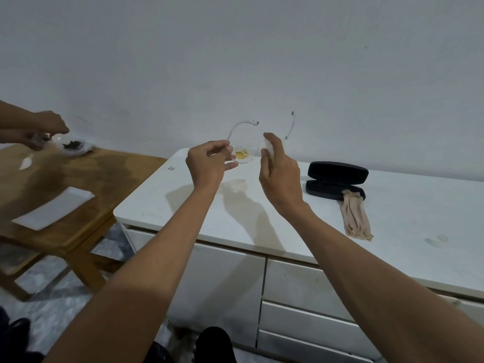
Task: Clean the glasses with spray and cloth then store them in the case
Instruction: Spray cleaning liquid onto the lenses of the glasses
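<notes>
My left hand (209,165) pinches the rim of clear-framed glasses (242,127), held up above the white cabinet top (406,218). Their transparent temples curve upward and one tip shows farther right. My right hand (279,170) is closed around a small pale spray bottle (269,148), index finger on its top, right beside the lenses. An open black glasses case (337,179) lies on the cabinet to the right. A beige cloth (356,216) lies crumpled in front of the case, its end resting on the case's edge.
A small clear dish with yellow bits (245,154) sits behind my hands. A wet patch (235,186) marks the cabinet top. Another person's hands (42,132) work over a wooden table (78,179) at left, which carries a white sheet and a dish.
</notes>
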Available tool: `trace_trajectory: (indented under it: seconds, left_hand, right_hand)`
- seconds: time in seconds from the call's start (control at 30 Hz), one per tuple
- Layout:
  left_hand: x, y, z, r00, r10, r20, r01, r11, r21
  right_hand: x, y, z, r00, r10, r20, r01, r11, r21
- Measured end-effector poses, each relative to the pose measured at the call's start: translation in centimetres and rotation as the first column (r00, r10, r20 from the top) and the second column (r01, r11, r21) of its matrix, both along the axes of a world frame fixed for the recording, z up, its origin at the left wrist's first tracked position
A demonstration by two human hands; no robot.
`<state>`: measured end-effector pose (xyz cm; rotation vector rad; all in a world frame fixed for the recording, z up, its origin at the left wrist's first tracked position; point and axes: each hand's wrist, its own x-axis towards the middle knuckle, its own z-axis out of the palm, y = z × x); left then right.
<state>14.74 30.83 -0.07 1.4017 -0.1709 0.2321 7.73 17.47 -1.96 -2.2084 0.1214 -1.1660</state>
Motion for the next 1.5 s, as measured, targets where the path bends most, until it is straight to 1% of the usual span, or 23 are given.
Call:
trace_trajectory:
  seconds: [0.13,0.2,0.23,0.27,0.33,0.37,0.43,0.53,0.6,0.7,0.9,1.0,1.1,1.4,1.5]
  left_hand:
    - [0.6,0.3,0.1,1.000,-0.003,-0.030,0.001,0.998,-0.057]
    - [0.8,0.4,0.4,1.000,-0.007,-0.029,0.005,0.998,-0.070]
    - [0.8,0.4,0.6,1.000,-0.010,-0.028,0.008,0.997,-0.077]
    - [0.9,0.3,0.7,1.000,-0.015,-0.027,0.013,0.996,-0.084]
    - [0.9,0.3,1.0,0.999,-0.030,-0.018,0.028,0.995,-0.092]
    - [0.9,0.3,1.1,0.999,-0.038,-0.014,0.036,0.995,-0.095]
    - [1.0,0.2,1.2,0.999,-0.048,-0.007,0.047,0.993,-0.104]
    - [1.0,0.2,1.2,0.998,-0.058,-0.001,0.058,0.993,-0.099]
    - [1.0,0.1,1.1,0.998,-0.067,-0.001,0.066,0.993,-0.093]
    - [0.9,0.0,1.1,0.997,-0.080,0.001,0.080,0.993,-0.088]
    - [0.5,-0.4,1.4,0.995,-0.099,0.008,0.100,0.990,-0.095]
    - [0.4,-0.6,1.5,0.994,-0.107,0.011,0.108,0.990,-0.096]
    - [0.5,-0.6,1.4,0.994,-0.108,0.013,0.109,0.989,-0.095]
    - [0.5,-0.7,1.2,0.994,-0.112,0.015,0.113,0.990,-0.088]
    - [0.5,-0.8,1.1,0.994,-0.111,0.009,0.111,0.990,-0.091]
  right_hand:
    - [-0.5,-1.5,-0.2,0.999,-0.037,0.004,0.035,0.967,0.251]
    - [-0.9,-1.9,-0.2,0.999,-0.037,0.016,0.028,0.922,0.386]
    - [-1.1,-2.2,-0.1,0.999,-0.021,0.034,0.002,0.875,0.485]
    - [-1.1,-2.5,0.1,0.998,0.009,0.059,-0.042,0.794,0.606]
    - [-0.9,-3.3,0.6,0.991,0.100,0.091,-0.132,0.560,0.818]
    - [-0.9,-3.7,0.9,0.984,0.147,0.098,-0.155,0.448,0.880]
    - [-0.9,-4.3,1.2,0.966,0.225,0.127,-0.189,0.284,0.940]
    - [-1.2,-4.9,1.4,0.919,0.334,0.211,-0.262,0.114,0.958]
    - [-1.5,-5.1,1.5,0.879,0.409,0.245,-0.286,0.040,0.957]
    - [-1.5,-5.2,1.7,0.828,0.490,0.272,-0.290,-0.041,0.956]
    - [-1.1,-4.8,1.6,0.789,0.523,0.324,-0.287,-0.152,0.946]
    - [-0.9,-4.8,1.4,0.786,0.520,0.334,-0.287,-0.171,0.943]
    - [-0.8,-4.9,1.3,0.801,0.501,0.329,-0.284,-0.166,0.944]
    - [-1.1,-4.9,1.4,0.853,0.451,0.261,-0.251,-0.084,0.964]
    - [-1.0,-4.8,1.1,0.850,0.452,0.271,-0.264,-0.080,0.961]
